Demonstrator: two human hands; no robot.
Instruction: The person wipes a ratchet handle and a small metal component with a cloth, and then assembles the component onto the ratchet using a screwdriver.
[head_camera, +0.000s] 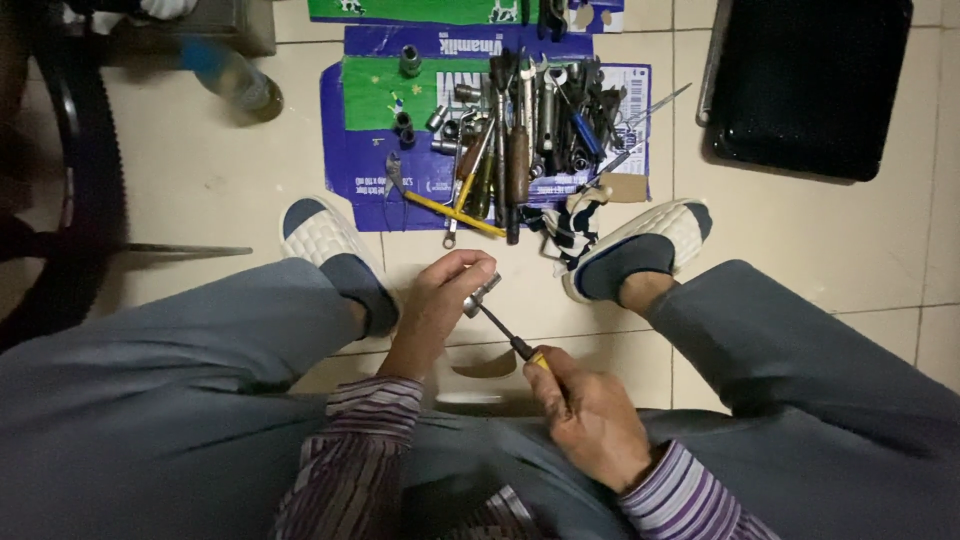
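Socket fitted to screwdriver-type driver, held over tiled floor.
Left hand (440, 300) grasps the metal socket (481, 295); right hand (590, 415) grips the driver (510, 338) by its yellow handle.

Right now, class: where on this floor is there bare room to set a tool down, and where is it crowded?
Bare tile lies between the right slipper and black tray, and left of the flattened carton. The tool pile on the carton is crowded.

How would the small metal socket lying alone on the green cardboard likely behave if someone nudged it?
The socket looks cylindrical, so on its side it would probably roll. Being solid metal, it is likely stiff and heavy for its size. The flattened cardboard might slow it slightly.
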